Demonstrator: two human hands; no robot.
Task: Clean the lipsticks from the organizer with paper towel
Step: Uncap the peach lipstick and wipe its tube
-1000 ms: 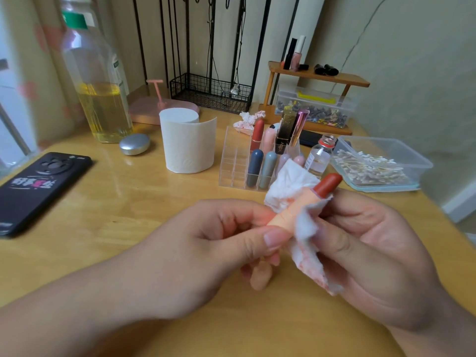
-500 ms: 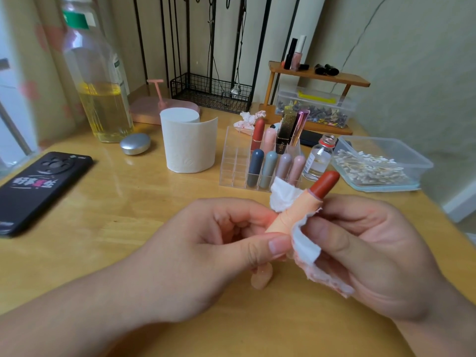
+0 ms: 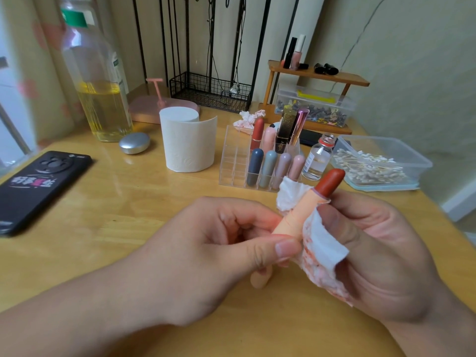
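Over the wooden table (image 3: 108, 202), the left hand (image 3: 206, 253) grips the peach lipstick (image 3: 293, 215) by its lower barrel, red tip tilted up to the right. The right hand (image 3: 381, 253) pinches a red-stained paper towel (image 3: 322, 248) round the tube's upper part. Just behind stands the clear organizer (image 3: 234, 161), holding other lipsticks (image 3: 268, 168).

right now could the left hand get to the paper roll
Probably yes: the table between the left hand and the paper roll is bare, but that hand grips the lipstick.
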